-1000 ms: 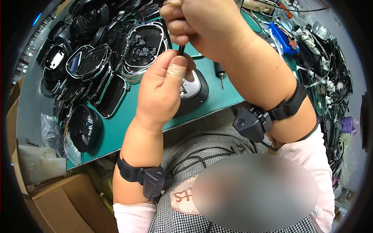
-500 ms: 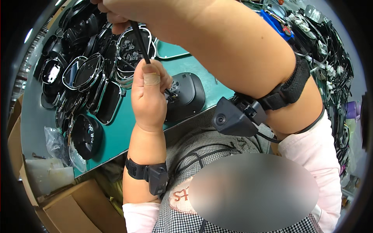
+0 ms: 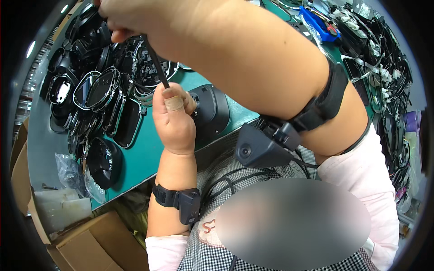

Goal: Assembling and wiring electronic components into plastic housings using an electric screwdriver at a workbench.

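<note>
Pink short sleeves (image 3: pixel 361 167), black wrist straps (image 3: pixel 177 201), checked apron (image 3: pixel 212 257).

A single head-worn fisheye view looks steeply down from just above the person's chest, very close to the raised forearms, facing forward over the green-topped workbench (image 3: pixel 149 156); its dark circular rim bends straight edges. No second view shares the scene.

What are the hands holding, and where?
Right hand grips a thin black tool at its top; left hand steadies the black housing by its near edge.
</note>
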